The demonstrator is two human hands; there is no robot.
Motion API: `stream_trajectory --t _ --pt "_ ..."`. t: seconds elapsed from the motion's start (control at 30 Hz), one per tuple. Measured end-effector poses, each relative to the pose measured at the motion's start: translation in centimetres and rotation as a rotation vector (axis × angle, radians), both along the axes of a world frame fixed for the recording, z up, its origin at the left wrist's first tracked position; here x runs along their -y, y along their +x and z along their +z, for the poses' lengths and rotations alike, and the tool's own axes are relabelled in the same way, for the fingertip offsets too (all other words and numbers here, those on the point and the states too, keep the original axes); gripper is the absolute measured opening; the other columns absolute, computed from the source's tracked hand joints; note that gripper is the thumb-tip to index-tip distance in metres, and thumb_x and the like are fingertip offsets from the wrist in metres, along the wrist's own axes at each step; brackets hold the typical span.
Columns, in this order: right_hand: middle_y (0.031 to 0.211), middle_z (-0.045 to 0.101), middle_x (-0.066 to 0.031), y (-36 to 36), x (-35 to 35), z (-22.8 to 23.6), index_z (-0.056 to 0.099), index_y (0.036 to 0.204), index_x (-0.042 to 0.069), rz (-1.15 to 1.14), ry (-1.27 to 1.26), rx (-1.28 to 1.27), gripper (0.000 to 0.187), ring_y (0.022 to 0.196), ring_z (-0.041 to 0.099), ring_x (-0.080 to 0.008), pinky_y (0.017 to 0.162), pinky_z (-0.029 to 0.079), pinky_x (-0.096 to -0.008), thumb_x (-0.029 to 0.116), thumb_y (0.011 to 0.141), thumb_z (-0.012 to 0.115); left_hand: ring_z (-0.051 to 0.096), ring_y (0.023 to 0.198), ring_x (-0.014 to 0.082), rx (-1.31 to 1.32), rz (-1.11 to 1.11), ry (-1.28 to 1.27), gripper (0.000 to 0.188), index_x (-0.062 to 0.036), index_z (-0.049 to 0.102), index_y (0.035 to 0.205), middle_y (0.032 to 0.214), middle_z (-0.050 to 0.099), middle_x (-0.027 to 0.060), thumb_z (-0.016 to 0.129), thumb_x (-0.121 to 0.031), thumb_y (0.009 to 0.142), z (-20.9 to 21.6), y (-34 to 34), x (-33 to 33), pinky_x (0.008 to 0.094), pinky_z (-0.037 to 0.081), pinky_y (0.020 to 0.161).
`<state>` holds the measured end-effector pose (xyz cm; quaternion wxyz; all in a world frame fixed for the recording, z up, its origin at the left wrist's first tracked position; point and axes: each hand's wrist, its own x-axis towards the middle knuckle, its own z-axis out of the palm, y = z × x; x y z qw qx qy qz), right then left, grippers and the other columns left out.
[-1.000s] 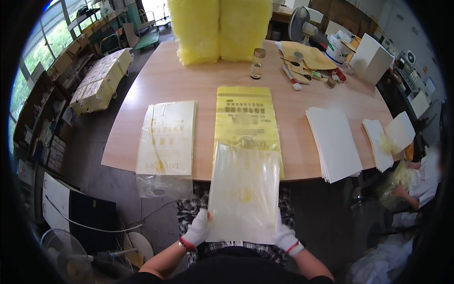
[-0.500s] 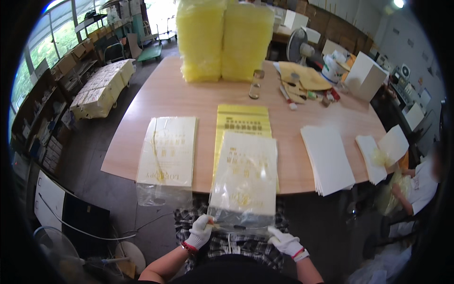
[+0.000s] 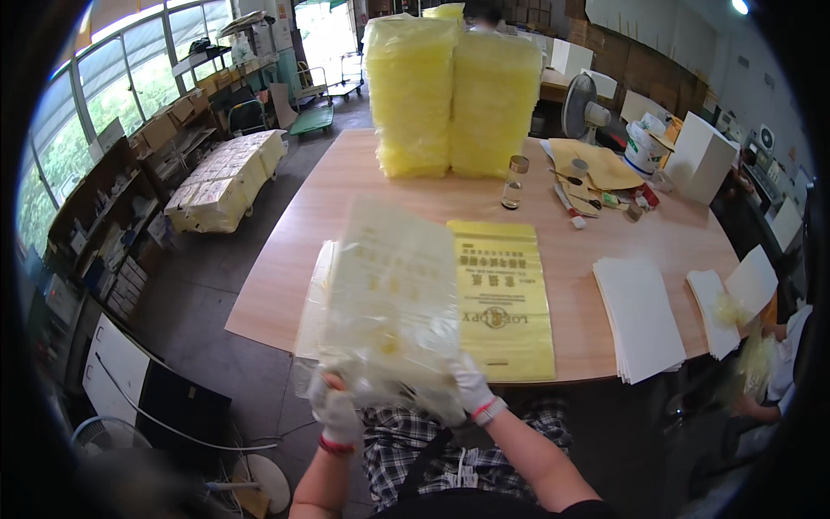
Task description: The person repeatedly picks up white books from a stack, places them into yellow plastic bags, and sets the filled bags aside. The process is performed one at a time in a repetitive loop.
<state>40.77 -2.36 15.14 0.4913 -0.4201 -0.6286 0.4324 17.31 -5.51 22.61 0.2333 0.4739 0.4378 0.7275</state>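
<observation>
A clear plastic bag [image 3: 393, 281] with pale sheets inside and faint gold print is lifted off the table, blurred by motion. My left hand [image 3: 335, 411], in a white glove, is closed on its near left corner. On the near right corner my right hand [image 3: 471, 387], gloved too, grips the loose film. Under the bag's left side shows part of another bagged pack [image 3: 313, 316] lying on the table. A stack of flat yellow printed bags [image 3: 506, 303] lies just to the right, at the table's front edge.
Two tall piles of yellow bags [image 3: 411, 95] stand at the back. A glass jar [image 3: 513, 186], a yellow envelope [image 3: 596, 163] and a fan [image 3: 581, 108] are behind. White sheets [image 3: 638, 320] lie right, near another person's arm [image 3: 761, 411]. A wrapped pallet load [image 3: 226, 183] stands left.
Both hands have carried the bag left, off the yellow bags and over the other bagged pack. The yellow stack is now uncovered. My view has shifted slightly left.
</observation>
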Motion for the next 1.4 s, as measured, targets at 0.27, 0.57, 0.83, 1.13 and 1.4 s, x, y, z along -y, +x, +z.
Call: stream_trajectory --t 0.27,0.57,0.83,1.13,1.4 --pt "0.073 0.058 -0.0073 -11.1 -2.1 -9.1 0.052 0.11 0.007 0.111 -0.617 0.077 0.024 0.062 0.059 -0.0176 0.056 0.052 -0.0328 0.017 0.088 0.051 0.051 0.071 0.0129 0.62 -0.083 -0.314 0.013 -0.007 0.053 0.08 0.079 0.053 0.0017 0.042 -0.004 0.074 -16.0 -14.6 -6.5 0.0255 0.044 0.067" --pt "0.083 0.053 -0.0055 -0.6 6.4 -10.7 0.047 0.112 0.006 0.266 -0.961 -0.515 0.022 0.061 0.049 -0.0091 0.054 0.045 -0.0226 0.015 0.092 0.049 0.038 0.046 0.0081 0.673 0.27 -0.814 0.009 -0.0151 0.048 0.073 0.063 0.045 -0.0033 0.047 -0.011 0.08 -18.4 -7.7 4.7 0.0214 0.031 0.041" --pt "0.087 0.055 -0.0041 6.3 10.3 -9.2 0.048 0.114 0.005 0.03 -1.028 -0.479 0.026 0.065 0.054 -0.0088 0.06 0.049 -0.0243 0.016 0.091 0.05 0.056 0.081 0.0341 -0.852 -0.715 -0.359 0.015 -0.0086 0.058 0.086 0.088 0.06 0.0085 0.06 -0.011 0.072 -7.1 14.5 -3.9 0.0416 0.047 0.07" --pt "0.087 0.059 -0.0045 6.7 10.7 -7.9 0.052 0.11 0.004 -0.088 -0.994 -0.513 0.027 0.066 0.058 -0.0109 0.063 0.051 -0.0257 0.022 0.091 0.054 0.052 0.09 0.0283 -1.21 -0.655 -0.273 0.011 -0.0085 0.061 0.079 0.088 0.058 0.0081 0.06 -0.018 0.075 -9.9 19.6 -11.9 0.0392 0.044 0.076" --pt "0.097 0.058 -0.0056 7.8 -0.4 -0.6 0.051 0.112 0.0 -0.407 -0.691 -0.812 0.03 0.088 0.056 -0.0141 0.076 0.049 -0.0277 0.016 0.088 0.058 0.056 0.066 0.0322 -0.997 -0.855 -0.276 0.009 -0.0036 0.054 0.084 0.073 0.056 0.0156 0.052 -0.012 0.081 -6.9 20.1 -13.4 0.0369 0.047 0.068"
